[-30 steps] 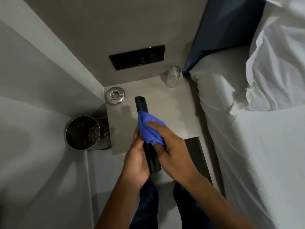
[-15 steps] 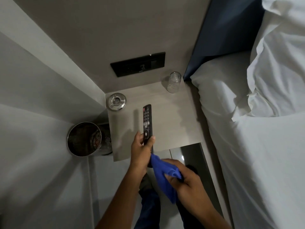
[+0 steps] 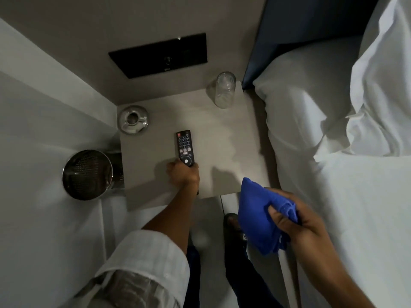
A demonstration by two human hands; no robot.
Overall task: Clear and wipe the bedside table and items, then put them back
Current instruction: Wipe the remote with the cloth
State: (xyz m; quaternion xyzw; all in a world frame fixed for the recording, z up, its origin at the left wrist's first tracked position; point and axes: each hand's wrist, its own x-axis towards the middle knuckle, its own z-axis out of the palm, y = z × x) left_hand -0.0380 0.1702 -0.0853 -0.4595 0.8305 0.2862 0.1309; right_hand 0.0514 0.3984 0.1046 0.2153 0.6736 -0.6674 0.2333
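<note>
A black remote control (image 3: 185, 147) lies buttons-up on the grey bedside table (image 3: 233, 156), its near end under my left hand (image 3: 183, 175), whose fingers are closed around it. My right hand (image 3: 298, 221) is off the table's front right corner, gripping a bunched blue cloth (image 3: 260, 216). A clear drinking glass (image 3: 224, 90) stands at the table's back right corner. A round metal ashtray (image 3: 132, 120) sits at the back left corner.
A perforated metal waste bin (image 3: 87, 174) stands on the floor left of the table. A bed with white sheets and pillow (image 3: 333, 130) lies close on the right. A dark switch panel (image 3: 159, 55) is on the wall behind. My feet are below the table's front edge.
One second ago the right hand rubbed the cloth on the remote held in the air. The left hand has since lowered the remote onto the table, buttons up, and the right hand drew back with the cloth.
</note>
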